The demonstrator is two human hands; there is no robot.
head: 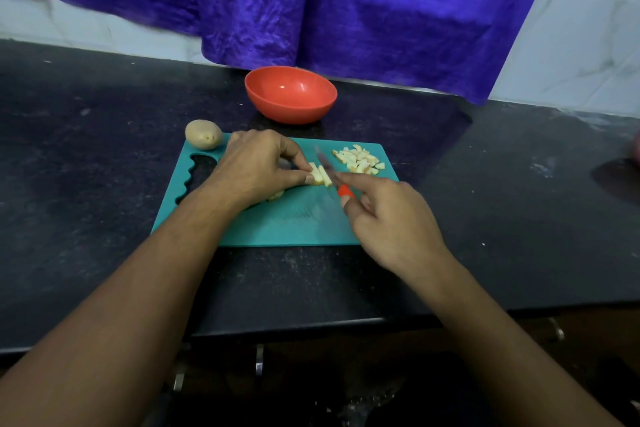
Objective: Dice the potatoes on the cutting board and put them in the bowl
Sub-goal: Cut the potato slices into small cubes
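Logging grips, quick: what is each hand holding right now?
Left hand: pinching the potato strips.
Right hand: gripping the knife.

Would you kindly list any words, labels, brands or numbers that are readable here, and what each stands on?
None: no writing, label, brand or number shows on the bowl, board, knife, potato or curtain.

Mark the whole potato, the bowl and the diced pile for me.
whole potato [203,134]: head view, middle of its skin.
bowl [290,110]: head view, outer front wall.
diced pile [358,159]: head view, pile centre.
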